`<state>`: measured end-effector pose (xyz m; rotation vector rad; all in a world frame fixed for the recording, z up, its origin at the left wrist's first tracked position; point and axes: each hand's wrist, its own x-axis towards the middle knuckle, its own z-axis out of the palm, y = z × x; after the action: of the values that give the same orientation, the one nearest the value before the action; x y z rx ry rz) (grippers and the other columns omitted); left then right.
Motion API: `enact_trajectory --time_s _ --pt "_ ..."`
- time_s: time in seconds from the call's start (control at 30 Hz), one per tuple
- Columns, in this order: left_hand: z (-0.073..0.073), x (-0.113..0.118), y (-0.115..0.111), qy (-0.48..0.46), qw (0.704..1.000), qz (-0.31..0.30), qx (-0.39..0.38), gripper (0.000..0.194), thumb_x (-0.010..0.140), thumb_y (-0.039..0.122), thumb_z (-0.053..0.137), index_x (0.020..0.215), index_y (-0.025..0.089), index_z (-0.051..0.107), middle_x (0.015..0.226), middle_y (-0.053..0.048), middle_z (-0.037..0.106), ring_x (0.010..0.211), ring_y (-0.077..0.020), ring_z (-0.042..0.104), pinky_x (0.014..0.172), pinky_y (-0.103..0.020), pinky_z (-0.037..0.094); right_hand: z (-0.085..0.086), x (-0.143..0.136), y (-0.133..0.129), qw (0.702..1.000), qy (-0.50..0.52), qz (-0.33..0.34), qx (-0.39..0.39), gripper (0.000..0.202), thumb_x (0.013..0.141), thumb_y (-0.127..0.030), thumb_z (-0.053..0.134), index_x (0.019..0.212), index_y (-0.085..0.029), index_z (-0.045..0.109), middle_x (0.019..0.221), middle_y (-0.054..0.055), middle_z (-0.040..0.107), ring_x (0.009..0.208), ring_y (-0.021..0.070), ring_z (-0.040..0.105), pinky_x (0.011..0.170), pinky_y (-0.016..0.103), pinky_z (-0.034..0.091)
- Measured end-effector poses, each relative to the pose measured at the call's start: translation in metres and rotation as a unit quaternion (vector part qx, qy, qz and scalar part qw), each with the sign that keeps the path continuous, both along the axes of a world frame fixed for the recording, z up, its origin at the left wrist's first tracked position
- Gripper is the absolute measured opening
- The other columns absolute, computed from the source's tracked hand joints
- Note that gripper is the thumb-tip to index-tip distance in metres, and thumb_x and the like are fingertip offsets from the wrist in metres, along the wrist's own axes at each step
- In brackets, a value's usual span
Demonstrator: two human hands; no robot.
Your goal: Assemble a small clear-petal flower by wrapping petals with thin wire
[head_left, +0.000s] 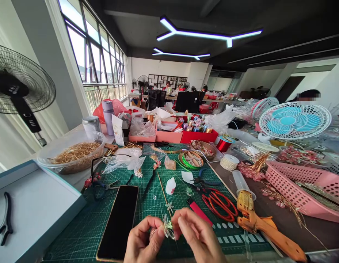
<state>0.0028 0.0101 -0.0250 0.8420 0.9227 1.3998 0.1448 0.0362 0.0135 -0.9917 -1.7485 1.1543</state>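
Note:
My left hand (147, 237) pinches a small flower with clear petals and a pale green centre (167, 228) between thumb and fingertips. My right hand (197, 233) is closed at the flower's right side, its fingertips against it; exactly what they grip there is partly hidden. Just beyond the fingers lies a pale flower-shaped piece (169, 206) by a thin golden stick (163, 188). A black phone (118, 223) rests on the green cutting mat (76, 233) left of my hands. Past them stands a small white bottle (171, 186).
An orange glue gun (268, 228) and coiled red cable (220, 206) lie to the right, near blue-handled pliers (206, 181). A pink basket (292, 182) sits farther right. On the left are a light-blue box (40, 204) and a clear tub of golden stems (43, 157).

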Motion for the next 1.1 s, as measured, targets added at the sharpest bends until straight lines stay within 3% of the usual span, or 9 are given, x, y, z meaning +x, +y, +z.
enact_trajectory --time_s 0.07,0.17,0.33,0.47,0.57,0.77,0.9,1.0,1.1 --pt "0.0 0.001 -0.001 -0.024 1.0 -0.004 -0.018 0.031 0.067 0.047 0.071 0.068 0.017 0.062 0.041 0.011 0.031 0.037 -0.0028 0.014 0.038 -0.019 0.015 0.002 0.001 -0.001 0.997 0.06 -0.023 -0.048 0.03 0.087 -0.047 0.045 0.075 -0.019 0.052 0.063 -0.004 0.048 0.061 0.0104 0.049 0.061 0.02 0.04" --pt "0.0 0.002 -0.001 -0.055 0.998 -0.007 -0.027 0.031 0.066 0.046 0.073 0.067 0.017 0.062 0.039 0.012 0.029 0.035 -0.0017 0.011 0.036 -0.019 0.011 0.003 0.001 -0.002 0.992 0.103 -0.036 -0.058 0.028 0.082 -0.046 0.055 0.074 -0.02 0.054 0.063 -0.005 0.047 0.06 0.0094 0.047 0.059 0.019 0.038" --pt "0.001 0.004 -0.001 -0.11 0.993 -0.024 -0.029 0.031 0.063 0.043 0.075 0.064 0.016 0.06 0.041 0.011 0.032 0.035 -0.0009 0.012 0.037 -0.019 0.01 0.0 -0.004 -0.005 0.993 0.093 -0.047 0.059 0.012 0.082 -0.036 0.057 0.081 -0.025 0.062 0.079 -0.002 0.054 0.07 0.0105 0.053 0.066 0.019 0.043" --pt "0.003 0.006 0.0 -0.136 0.99 -0.03 -0.023 0.033 0.061 0.043 0.077 0.065 0.016 0.06 0.046 0.009 0.038 0.036 -0.0006 0.016 0.037 -0.018 0.01 0.002 -0.002 -0.006 0.989 0.05 -0.047 0.132 0.011 0.085 -0.027 0.053 0.089 -0.03 0.063 0.084 -0.002 0.056 0.072 0.0104 0.056 0.069 0.02 0.044" --pt "0.002 0.005 0.0 -0.151 0.986 -0.061 -0.042 0.032 0.06 0.042 0.078 0.065 0.016 0.061 0.044 0.01 0.036 0.035 -0.0002 0.016 0.037 -0.017 0.01 0.008 0.002 -0.005 0.99 0.014 -0.033 0.138 0.013 0.086 -0.023 0.049 0.09 -0.028 0.061 0.085 -0.001 0.056 0.077 0.0115 0.056 0.071 0.02 0.046" --pt "-0.003 0.002 0.001 -0.147 0.983 -0.111 -0.008 0.029 0.064 0.041 0.076 0.064 0.015 0.064 0.041 0.008 0.039 0.036 -0.0016 0.02 0.04 -0.019 0.013 0.027 0.011 0.001 0.982 -0.067 0.04 0.173 0.01 0.082 -0.018 0.052 0.087 -0.023 0.06 0.088 0.001 0.057 0.081 0.0126 0.057 0.072 0.022 0.047" --pt "0.001 0.001 -0.002 -0.148 0.975 -0.157 -0.043 0.031 0.064 0.043 0.075 0.065 0.016 0.062 0.038 0.01 0.034 0.033 -0.0011 0.017 0.037 -0.018 0.01 0.041 0.015 0.004 0.973 -0.124 0.067 0.181 0.013 0.083 -0.018 0.053 0.087 -0.024 0.063 0.092 0.002 0.056 0.088 0.0131 0.058 0.079 0.023 0.046" --pt "0.004 0.001 -0.003 -0.155 0.971 -0.17 -0.062 0.031 0.065 0.044 0.075 0.066 0.016 0.06 0.036 0.011 0.03 0.031 -0.0009 0.014 0.034 -0.017 0.01 0.048 0.017 0.005 0.974 -0.145 0.065 0.162 0.011 0.08 -0.017 0.056 0.086 -0.024 0.062 0.094 0.001 0.057 0.09 0.0148 0.058 0.082 0.025 0.045" --pt "0.002 0.001 -0.003 -0.148 0.977 -0.146 -0.055 0.031 0.064 0.044 0.075 0.067 0.016 0.061 0.036 0.012 0.031 0.03 -0.0007 0.015 0.032 -0.017 0.01 0.05 0.015 0.001 0.97 -0.164 0.032 0.176 0.013 0.071 -0.012 0.058 0.078 -0.023 0.059 0.095 0.002 0.058 0.093 0.0175 0.058 0.082 0.027 0.046"
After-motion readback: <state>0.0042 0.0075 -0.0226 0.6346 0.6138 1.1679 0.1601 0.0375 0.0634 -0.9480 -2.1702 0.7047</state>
